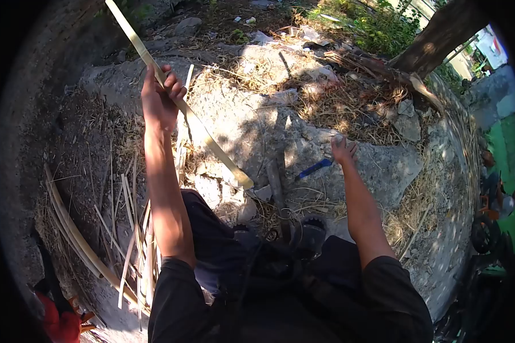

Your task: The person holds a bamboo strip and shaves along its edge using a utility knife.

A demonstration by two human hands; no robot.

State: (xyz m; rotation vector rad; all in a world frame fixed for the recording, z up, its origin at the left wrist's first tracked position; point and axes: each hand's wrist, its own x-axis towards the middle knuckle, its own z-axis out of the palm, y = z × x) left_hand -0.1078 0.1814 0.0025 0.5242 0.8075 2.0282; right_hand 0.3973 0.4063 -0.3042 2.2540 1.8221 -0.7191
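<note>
My left hand (161,97) is closed around a long pale strip (212,143), which slants from the upper left down to the rock in front of my legs. Its lower end lies near the stones by my left foot. On the right, my right hand (343,150) is at the rock surface, just above a blue-handled tool (315,168); its fingers are small and partly in glare, so whether they hold anything is unclear. A dark upright bar or piece of wood (276,186) stands between my feet.
Several cut strips and canes (134,251) lie at the lower left. Dry shavings (349,111) cover the rock's far side, near a tree trunk (440,40). At the left edge is a red item (60,320); green and dark objects (504,154) are at the right edge.
</note>
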